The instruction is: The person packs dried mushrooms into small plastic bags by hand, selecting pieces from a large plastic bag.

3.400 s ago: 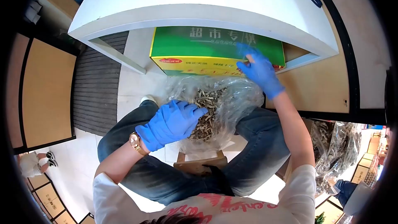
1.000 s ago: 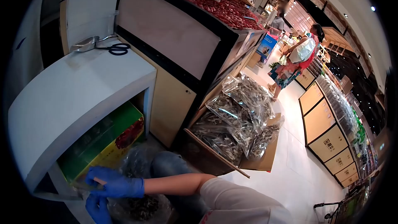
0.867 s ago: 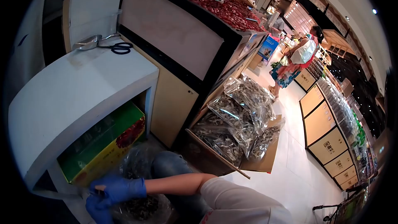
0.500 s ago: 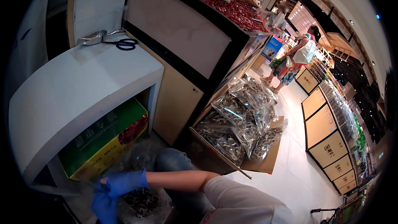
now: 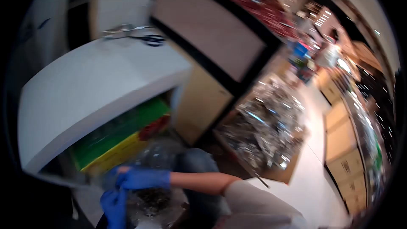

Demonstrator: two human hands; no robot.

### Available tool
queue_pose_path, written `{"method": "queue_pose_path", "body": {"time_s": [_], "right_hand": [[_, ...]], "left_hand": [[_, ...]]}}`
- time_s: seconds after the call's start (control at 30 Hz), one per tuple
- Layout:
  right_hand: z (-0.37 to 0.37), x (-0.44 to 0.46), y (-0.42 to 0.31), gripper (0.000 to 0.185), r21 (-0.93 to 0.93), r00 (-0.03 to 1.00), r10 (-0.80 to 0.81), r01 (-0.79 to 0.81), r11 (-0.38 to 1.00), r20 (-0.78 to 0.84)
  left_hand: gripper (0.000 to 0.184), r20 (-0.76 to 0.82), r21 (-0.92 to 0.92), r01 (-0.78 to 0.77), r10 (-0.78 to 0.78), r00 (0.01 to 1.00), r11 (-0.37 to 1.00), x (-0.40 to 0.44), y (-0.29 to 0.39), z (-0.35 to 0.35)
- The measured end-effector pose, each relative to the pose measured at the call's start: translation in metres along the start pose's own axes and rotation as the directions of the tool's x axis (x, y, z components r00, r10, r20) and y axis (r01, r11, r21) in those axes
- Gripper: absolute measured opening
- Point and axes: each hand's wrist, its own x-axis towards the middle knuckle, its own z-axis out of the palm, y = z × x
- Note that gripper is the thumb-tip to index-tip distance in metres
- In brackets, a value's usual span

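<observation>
Motion blurs the view. My right hand (image 5: 142,178), in a blue glove, reaches in from the right with its fingers closed around clear plastic at the top of a bag. Close beside it, lower left, my left hand (image 5: 112,208) wears a matching glove; its fingers are also closed on the plastic. Below and right of both hands is the clear plastic bag (image 5: 137,216), with dark dried pieces (image 5: 153,200) inside. Their exact kind is too blurred to name.
A white curved counter (image 5: 97,68) holds a metal scoop (image 5: 123,31) and scissors (image 5: 152,39). Under it sits a green and yellow box (image 5: 123,131). A carton (image 5: 286,176) of clear bags (image 5: 271,123) stands right of my knee (image 5: 197,169). People are farther back in the aisle.
The view has swung, so the surroundings sit farther right and are more blurred. My hands stay close together at the bag, with my left hand slightly nearer the right one.
</observation>
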Motion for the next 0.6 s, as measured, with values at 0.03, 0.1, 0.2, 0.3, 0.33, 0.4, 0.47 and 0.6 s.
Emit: {"method": "queue_pose_path", "body": {"time_s": [0.03, 0.1, 0.2, 0.3, 0.33, 0.4, 0.47, 0.6], "right_hand": [[0.006, -0.003, 0.002, 0.042, 0.102, 0.994, -0.002, 0.013, 0.995, -0.105], [-0.001, -0.008, -0.016, 0.048, -0.491, 0.874, -0.48, 0.39, 0.779, -0.068], [-0.003, -0.012, -0.032, 0.027, -0.776, 0.712, -0.634, 0.57, 0.271, 0.302], [0.002, -0.01, -0.029, 0.021, -0.693, 0.744, -0.539, 0.627, 0.357, 0.395], [0.002, -0.009, -0.024, 0.019, -0.691, 0.809, -0.443, 0.573, 0.442, 0.388], [-0.002, -0.008, -0.009, 0.029, -0.632, 0.86, -0.377, 0.509, 0.585, 0.344], [0.014, -0.021, -0.019, 0.019, -0.719, 0.934, -0.299, 0.343, 0.605, 0.194], [-0.002, -0.012, 0.009, 0.015, -0.461, 0.984, 0.131, -0.061, 0.885, 0.121]], "left_hand": [[0.013, 0.066, 0.22, 0.053, -0.07, 0.995, 0.974, -0.002, -0.003, -0.013], [0.035, -0.074, -0.035, 0.061, -0.063, 0.995, 0.998, -0.001, 0.014, -0.007], [0.024, 0.039, 0.074, 0.063, -0.066, 0.997, 0.995, 0.003, 0.015, -0.013], [0.023, -0.116, -0.04, -0.013, 0.009, 0.993, 0.999, 0.0, 0.0, -0.001], [0.025, -0.107, 0.042, 0.009, -0.004, 0.994, 0.999, 0.003, -0.003, 0.0], [0.027, -0.115, 0.142, 0.038, -0.022, 0.993, 0.989, 0.003, -0.006, -0.004], [0.03, -0.106, 0.177, 0.064, -0.046, 0.993, 0.982, 0.001, 0.0, -0.001], [0.03, -0.191, 0.348, -0.052, 0.125, 0.974, 0.936, -0.003, -0.016, 0.007]]}}
